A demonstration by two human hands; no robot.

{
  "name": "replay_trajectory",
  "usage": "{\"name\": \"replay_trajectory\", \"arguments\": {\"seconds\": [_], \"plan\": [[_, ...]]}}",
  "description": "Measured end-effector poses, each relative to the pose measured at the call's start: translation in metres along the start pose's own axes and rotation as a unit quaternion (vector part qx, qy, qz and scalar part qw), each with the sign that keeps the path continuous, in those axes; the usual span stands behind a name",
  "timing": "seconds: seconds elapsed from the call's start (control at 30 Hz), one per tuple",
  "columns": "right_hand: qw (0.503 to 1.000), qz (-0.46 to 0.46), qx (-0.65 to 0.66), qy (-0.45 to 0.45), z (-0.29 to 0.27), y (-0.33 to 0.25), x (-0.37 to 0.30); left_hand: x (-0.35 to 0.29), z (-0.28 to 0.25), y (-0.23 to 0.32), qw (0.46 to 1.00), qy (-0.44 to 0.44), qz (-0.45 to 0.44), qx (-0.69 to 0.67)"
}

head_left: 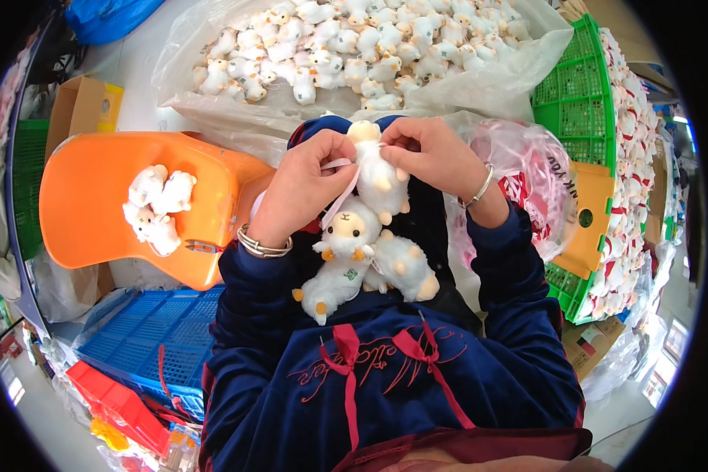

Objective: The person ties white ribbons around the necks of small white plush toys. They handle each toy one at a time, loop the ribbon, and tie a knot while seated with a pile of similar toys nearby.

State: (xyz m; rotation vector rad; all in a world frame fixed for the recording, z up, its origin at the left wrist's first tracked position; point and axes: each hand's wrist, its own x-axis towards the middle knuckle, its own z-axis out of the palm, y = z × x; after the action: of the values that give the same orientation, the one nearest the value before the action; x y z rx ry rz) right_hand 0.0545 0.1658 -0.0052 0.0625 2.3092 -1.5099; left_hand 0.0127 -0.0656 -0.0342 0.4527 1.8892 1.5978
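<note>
On my lap, a white plush lamb (384, 187) lies with the back of its cream head towards the far side. My left hand (311, 179) is closed on a pale pink ribbon (342, 195), which trails down from the fingers beside the lamb's neck. Thumb and fingers of my right hand (426, 153) pinch at the other side of that neck; whether they also hold ribbon is hidden. Nearer to me rest a face-up plush lamb (338, 267) with orange feet and another lamb (405, 266) turned face down.
Many plush lambs (322, 55) are heaped on a clear plastic sheet (480, 98) ahead. An orange chair (79, 204) at left carries three more lambs. Blue crates (149, 334) stand near left. At right are a plastic bag (519, 157) with red contents and a green crate (574, 102).
</note>
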Motion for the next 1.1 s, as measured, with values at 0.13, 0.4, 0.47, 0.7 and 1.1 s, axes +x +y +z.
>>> {"name": "replay_trajectory", "arguments": {"seconds": [0.13,0.4,0.47,0.7,1.1], "plan": [[0.987,-0.125,-0.071,0.076,0.013,0.006,0.011,0.007,0.01,0.009,0.996,-0.011,0.009,-0.089],[0.988,-0.091,0.081,0.095,0.01,0.017,0.004,0.018,0.012,-0.003,0.979,0.042,-0.053,-0.195],[0.989,-0.134,0.043,0.053,0.0,0.017,0.007,0.02,0.012,-0.002,0.975,0.041,-0.055,-0.213],[0.972,-0.225,-0.057,-0.036,-0.014,-0.016,0.026,0.018,0.012,-0.003,0.98,-0.007,0.013,-0.197],[0.99,-0.105,0.029,-0.089,-0.015,-0.004,0.032,0.006,0.027,-0.019,0.972,0.055,0.102,-0.204]]}}
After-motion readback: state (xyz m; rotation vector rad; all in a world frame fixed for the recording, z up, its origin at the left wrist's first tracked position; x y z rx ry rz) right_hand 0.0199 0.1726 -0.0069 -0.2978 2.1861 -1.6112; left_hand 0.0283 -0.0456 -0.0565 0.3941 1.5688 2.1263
